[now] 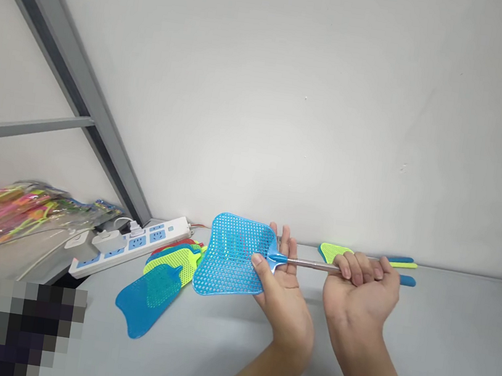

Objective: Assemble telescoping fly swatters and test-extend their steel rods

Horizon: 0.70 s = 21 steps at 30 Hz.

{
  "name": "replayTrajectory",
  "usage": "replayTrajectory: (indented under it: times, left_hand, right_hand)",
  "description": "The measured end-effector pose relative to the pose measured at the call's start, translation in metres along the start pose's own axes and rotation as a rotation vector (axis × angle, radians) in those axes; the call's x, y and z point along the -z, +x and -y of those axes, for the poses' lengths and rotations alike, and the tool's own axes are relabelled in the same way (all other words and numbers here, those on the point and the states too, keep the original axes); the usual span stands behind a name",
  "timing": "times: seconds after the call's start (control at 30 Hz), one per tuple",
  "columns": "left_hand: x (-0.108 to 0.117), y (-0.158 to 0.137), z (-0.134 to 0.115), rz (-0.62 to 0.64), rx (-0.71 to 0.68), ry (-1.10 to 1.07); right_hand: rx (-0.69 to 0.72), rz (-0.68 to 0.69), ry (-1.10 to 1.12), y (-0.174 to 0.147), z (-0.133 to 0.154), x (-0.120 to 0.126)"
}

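A blue fly swatter [233, 266] with a perforated head and a metal rod is held level above the table. My left hand [284, 298] grips the base of its head, thumb on top and fingers behind. My right hand [361, 287] is closed around the rod near the blue handle end [408, 281]. Left of the held swatter lie a blue swatter head [141, 303] and a yellow-green swatter head [166, 261], overlapping, with red edges under them. Behind my right hand, a yellow-green swatter [333, 252] lies near the wall, next to a dark blue handle [401, 259].
A white power strip [135, 245] with plugs and cables lies at the left. Beyond it are colourful items in clear plastic bags [17, 217]. A grey metal frame [89, 106] rises at the left against the pale wall [309, 109]. The grey tabletop [456, 354] extends right.
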<state>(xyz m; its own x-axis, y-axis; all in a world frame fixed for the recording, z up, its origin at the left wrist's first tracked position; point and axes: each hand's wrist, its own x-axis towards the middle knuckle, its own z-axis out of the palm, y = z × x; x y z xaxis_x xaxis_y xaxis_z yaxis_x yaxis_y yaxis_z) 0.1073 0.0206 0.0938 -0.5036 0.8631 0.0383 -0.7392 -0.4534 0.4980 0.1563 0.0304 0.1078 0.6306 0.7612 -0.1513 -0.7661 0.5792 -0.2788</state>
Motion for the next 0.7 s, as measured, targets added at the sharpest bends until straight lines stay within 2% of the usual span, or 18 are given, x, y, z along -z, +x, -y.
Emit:
replayTrajectory:
  times: [0.3,0.7]
  left_hand:
    - [0.001,-0.004,0.001,-0.01,0.023,-0.039]
    - [-0.001,-0.012,0.004,-0.028,0.095,-0.069]
  right_hand:
    - [-0.009,0.004,0.008,-0.002,-0.001,0.002]
    - [-0.087,0.009,0.029,-0.008,-0.004,0.002]
